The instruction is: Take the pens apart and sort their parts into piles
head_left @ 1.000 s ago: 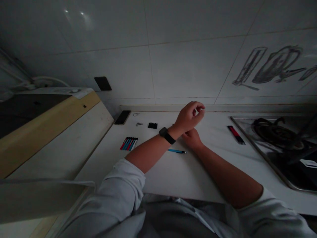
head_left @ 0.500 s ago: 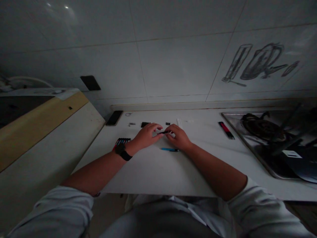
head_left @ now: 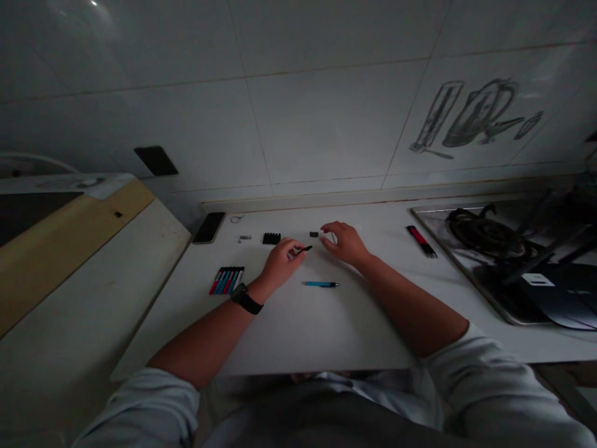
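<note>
My left hand (head_left: 282,260) rests on the white counter (head_left: 298,317), fingers pinched on a thin black pen part (head_left: 304,249) that sticks out to the right. A black watch sits on that wrist. My right hand (head_left: 344,242) lies a little farther back and to the right, fingers curled down at the counter beside a small black piece (head_left: 314,234); what it touches is hidden. A blue pen (head_left: 321,284) lies loose in front of both hands.
A row of red and blue pens (head_left: 226,280) lies left of my hands. Behind them are a black block (head_left: 271,238), small metal springs (head_left: 244,238) and a phone (head_left: 209,227). A red and black pen (head_left: 421,241) lies beside the gas stove (head_left: 494,242) at right.
My left hand came down from a raised position to the counter and now holds the black pen part alone. My right hand let go of it and slid back and to the right.
</note>
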Tool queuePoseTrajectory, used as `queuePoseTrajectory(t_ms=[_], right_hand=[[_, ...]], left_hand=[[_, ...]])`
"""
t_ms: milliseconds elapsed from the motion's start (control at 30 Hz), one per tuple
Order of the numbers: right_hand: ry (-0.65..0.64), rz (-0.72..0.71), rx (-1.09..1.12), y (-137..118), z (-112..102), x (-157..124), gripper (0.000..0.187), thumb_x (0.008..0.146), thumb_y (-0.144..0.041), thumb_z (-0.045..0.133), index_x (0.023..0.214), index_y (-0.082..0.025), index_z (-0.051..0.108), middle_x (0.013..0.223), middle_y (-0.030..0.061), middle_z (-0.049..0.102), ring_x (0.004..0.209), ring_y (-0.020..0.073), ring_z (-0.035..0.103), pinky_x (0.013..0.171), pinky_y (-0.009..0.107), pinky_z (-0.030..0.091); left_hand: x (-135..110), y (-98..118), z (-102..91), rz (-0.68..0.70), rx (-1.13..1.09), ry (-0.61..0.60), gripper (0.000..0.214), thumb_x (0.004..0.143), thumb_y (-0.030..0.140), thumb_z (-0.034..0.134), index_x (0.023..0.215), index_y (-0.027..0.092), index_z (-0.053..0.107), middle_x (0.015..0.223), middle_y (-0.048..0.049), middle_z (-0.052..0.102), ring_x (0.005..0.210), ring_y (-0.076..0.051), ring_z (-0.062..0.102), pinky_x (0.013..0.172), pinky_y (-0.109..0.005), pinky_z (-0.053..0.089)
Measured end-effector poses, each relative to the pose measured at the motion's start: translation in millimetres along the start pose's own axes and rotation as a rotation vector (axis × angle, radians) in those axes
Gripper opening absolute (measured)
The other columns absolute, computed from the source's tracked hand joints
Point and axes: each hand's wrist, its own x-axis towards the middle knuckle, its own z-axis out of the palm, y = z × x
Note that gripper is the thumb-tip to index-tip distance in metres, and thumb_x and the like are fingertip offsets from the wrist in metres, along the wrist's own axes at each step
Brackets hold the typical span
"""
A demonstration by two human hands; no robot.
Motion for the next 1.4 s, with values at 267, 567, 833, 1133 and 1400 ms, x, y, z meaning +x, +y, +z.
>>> queuePoseTrajectory(t_ms=[267, 567, 833, 1133, 1400], right_hand=[[-0.193, 0.104, -0.306, 24.8, 23.9, 34.5, 0.034, 0.094, -0.022, 0.061, 0.124, -0.026, 0.074, 0.126, 0.0144, 0.070, 0.116, 0.0343, 0.060, 0.100, 0.051, 0.041], [-0.152, 0.037, -0.266, 28.8, 25.0, 29.5, 0.025, 0.095, -0.027, 0.058, 0.110, -0.028, 0.079, 0.115, 0.0136, 0.071, 0.108, 0.0328, 0.061, 0.097, 0.049, 0.041], [-0.185, -0.009, -0.299, 31.5, 20.2, 28.7, 0.021, 0.092, -0.023, 0.065, 0.107, -0.029, 0.079, 0.117, 0.0097, 0.072, 0.110, 0.0315, 0.060, 0.097, 0.047, 0.040], [-0.178, -0.074, -0.175, 10.7, 8.6, 21.6, 0.018, 0.098, -0.018, 0.056, 0.104, -0.021, 0.074, 0.106, 0.0122, 0.073, 0.100, 0.0267, 0.064, 0.092, 0.041, 0.046], [0.075, -0.179, 0.265, -37.5, -2.9, -11.5, 0.018, 0.103, -0.030, 0.056, 0.099, -0.022, 0.072, 0.095, 0.0079, 0.073, 0.090, 0.0210, 0.067, 0.083, 0.035, 0.053]], left_hand=[[-7.5, -9.3, -5.4, -0.071, -0.087, 0.025, 0.013, 0.090, 0.027, 0.069, 0.099, 0.018, 0.069, 0.104, -0.0059, 0.067, 0.080, -0.013, 0.062, 0.067, -0.024, 0.048], [-7.1, -15.5, -5.4, -0.076, -0.105, 0.025, 0.012, 0.090, 0.028, 0.069, 0.098, 0.019, 0.069, 0.102, -0.0057, 0.067, 0.082, -0.014, 0.062, 0.066, -0.024, 0.048], [-7.8, -16.3, -5.8, -0.058, -0.110, 0.005, 0.012, 0.091, 0.028, 0.068, 0.099, 0.019, 0.070, 0.103, -0.0054, 0.066, 0.080, -0.013, 0.061, 0.064, -0.024, 0.047], [-7.8, -15.8, -9.3, 0.006, -0.028, 0.009, 0.010, 0.091, 0.026, 0.068, 0.098, 0.019, 0.070, 0.101, -0.0050, 0.067, 0.081, -0.014, 0.060, 0.062, -0.024, 0.043], [-8.8, -11.6, -10.3, 0.107, 0.051, 0.035, 0.006, 0.092, 0.020, 0.070, 0.098, 0.019, 0.070, 0.095, -0.0041, 0.069, 0.084, -0.016, 0.061, 0.069, -0.027, 0.046]])
